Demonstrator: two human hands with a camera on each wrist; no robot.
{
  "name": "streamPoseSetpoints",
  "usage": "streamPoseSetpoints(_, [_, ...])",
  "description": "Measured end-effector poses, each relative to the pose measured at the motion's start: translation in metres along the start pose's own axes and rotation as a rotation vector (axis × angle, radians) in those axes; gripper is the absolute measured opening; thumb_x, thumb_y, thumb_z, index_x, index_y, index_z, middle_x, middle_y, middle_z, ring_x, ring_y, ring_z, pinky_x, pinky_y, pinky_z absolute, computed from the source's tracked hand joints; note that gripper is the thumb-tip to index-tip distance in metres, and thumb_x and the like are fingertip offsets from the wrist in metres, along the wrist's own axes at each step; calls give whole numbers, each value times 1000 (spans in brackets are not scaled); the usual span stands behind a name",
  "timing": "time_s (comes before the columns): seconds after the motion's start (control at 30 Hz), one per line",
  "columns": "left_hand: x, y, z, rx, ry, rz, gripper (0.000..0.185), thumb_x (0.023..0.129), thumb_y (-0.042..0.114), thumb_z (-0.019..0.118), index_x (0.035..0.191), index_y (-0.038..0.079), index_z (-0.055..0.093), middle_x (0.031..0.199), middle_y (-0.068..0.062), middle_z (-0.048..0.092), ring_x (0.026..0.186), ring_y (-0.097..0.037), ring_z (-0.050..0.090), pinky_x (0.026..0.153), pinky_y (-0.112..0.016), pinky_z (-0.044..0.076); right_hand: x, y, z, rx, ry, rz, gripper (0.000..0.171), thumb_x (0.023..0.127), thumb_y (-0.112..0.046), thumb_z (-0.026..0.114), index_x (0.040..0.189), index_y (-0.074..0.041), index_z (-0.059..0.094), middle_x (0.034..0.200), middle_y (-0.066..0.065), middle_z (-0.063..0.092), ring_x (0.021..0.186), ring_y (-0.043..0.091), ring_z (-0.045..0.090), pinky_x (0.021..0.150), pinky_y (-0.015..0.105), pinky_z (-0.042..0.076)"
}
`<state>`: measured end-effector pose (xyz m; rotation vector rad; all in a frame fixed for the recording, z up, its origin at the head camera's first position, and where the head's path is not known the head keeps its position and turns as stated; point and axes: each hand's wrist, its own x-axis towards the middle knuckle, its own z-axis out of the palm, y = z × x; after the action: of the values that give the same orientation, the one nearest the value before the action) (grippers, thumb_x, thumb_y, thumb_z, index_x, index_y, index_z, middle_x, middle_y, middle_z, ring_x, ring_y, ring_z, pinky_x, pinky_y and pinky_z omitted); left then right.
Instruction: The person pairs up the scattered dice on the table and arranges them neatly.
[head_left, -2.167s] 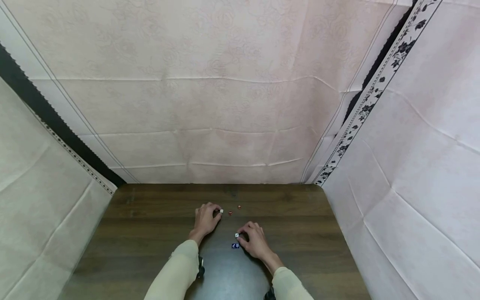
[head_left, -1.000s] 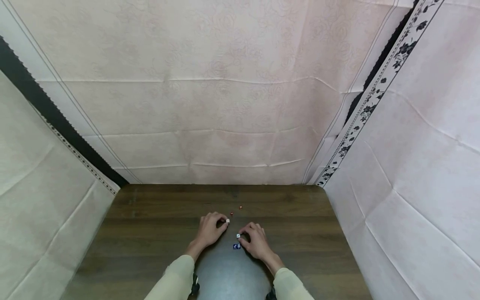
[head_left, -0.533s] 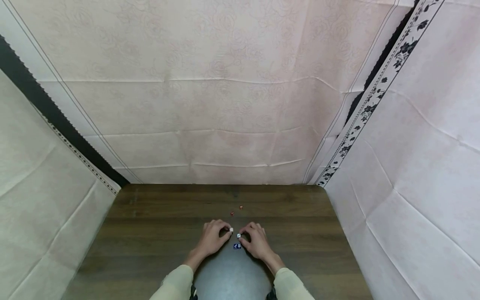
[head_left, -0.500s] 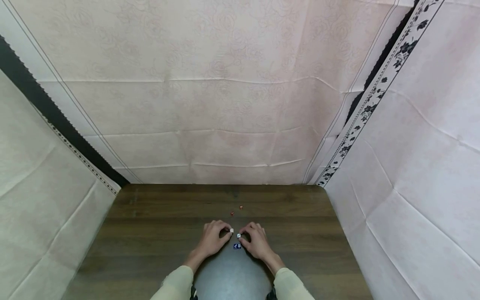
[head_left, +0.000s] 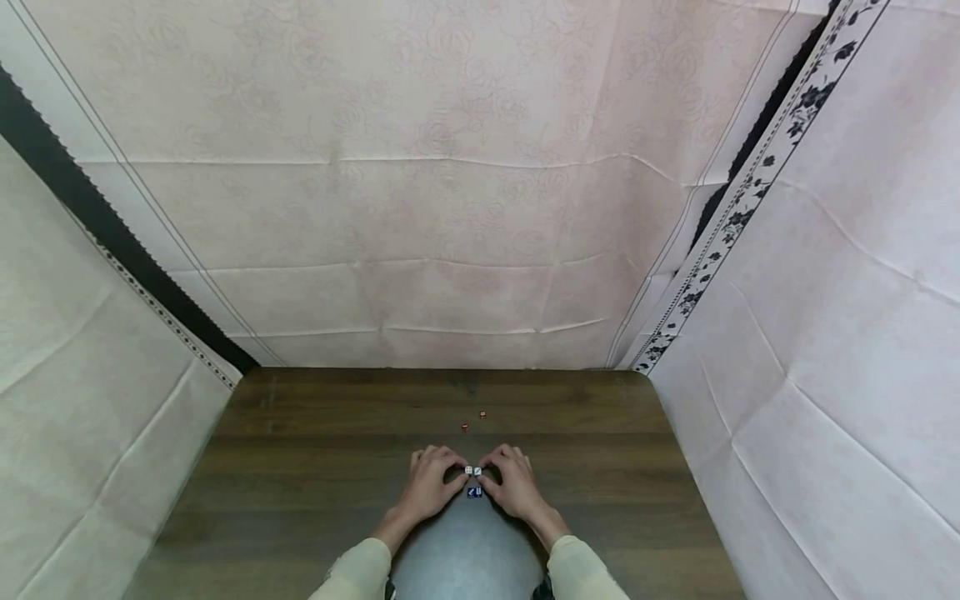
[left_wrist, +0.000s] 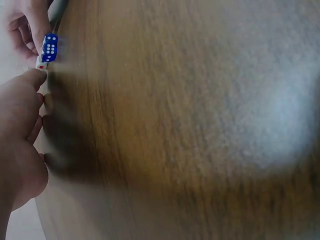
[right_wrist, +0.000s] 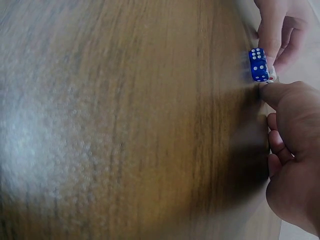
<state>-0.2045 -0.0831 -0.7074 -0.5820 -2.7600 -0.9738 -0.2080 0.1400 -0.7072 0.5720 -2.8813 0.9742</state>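
Note:
Two white dice sit side by side in the middle of the table in the head view. My left hand [head_left: 431, 483] pinches the left white die [head_left: 468, 471] between thumb and forefinger. The right white die [head_left: 477, 472] is pinched the same way by my right hand [head_left: 513, 482]. Just nearer to me lies a pair of blue dice [head_left: 475, 492], set against each other. In the left wrist view the blue dice [left_wrist: 49, 48] partly cover the white ones, and a white die [left_wrist: 41, 65] with a red pip shows at my left fingertip.
Beyond the hands two small red dice lie apart, one red die [head_left: 465, 427] nearer and another red die [head_left: 482, 415] farther back. The brown wooden table [head_left: 315, 450] ends at a pale hanging cloth [head_left: 450, 250], with more cloth at both sides.
My left hand has brought its white die right and toward me, up beside the right hand's white die. The right hand, blue dice and red dice have stayed in place.

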Motion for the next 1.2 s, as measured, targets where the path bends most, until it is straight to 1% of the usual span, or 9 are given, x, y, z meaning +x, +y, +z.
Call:
streamPoseSetpoints(0.23, [-1,1,2,-11,-16,-26,11,99,24,90,109,22,87,111,3,78,109,-22,66,107,-62,42,0,0,-1,-1,-9,6,15,103,-24,85,117,-21,82,116,-2,71,107,16,58,92,36,42])
streamPoseSetpoints(0.53, [-3,0,4,12,41,31,12,96,25,92,107,24,88,109,3,78,103,-19,64,99,-57,41,0,-2,-2,6,-15,5,15,104,-25,84,118,-22,82,115,-3,70,105,15,57,90,34,41])
streamPoseSetpoints(0.67, [-3,0,5,19,29,18,12,96,27,92,108,25,88,110,4,77,103,-19,63,99,-55,41,-1,-2,-3,4,-11,1,14,104,-25,85,118,-22,82,115,-2,71,105,16,58,90,35,41])
streamPoseSetpoints(0.87, [-2,0,6,7,-7,-22,12,99,30,90,110,25,88,112,4,77,106,-20,63,105,-60,41,-1,-2,-2,2,-13,5,14,104,-25,84,118,-22,82,115,-2,70,105,16,58,90,35,41])
streamPoseSetpoints(0.97, [-2,0,6,9,-8,-30,11,99,30,90,110,26,88,112,5,77,108,-20,63,107,-61,41,-1,-1,-2,0,-15,9,15,104,-25,84,118,-22,82,115,-2,70,105,16,57,90,35,42])
streamPoseSetpoints(1.2, [-3,1,6,11,-1,-34,13,99,30,90,110,25,88,112,4,76,108,-20,63,104,-56,40,-1,-1,-1,-4,-12,4,14,104,-25,84,118,-23,82,115,-3,70,105,16,58,90,35,42])
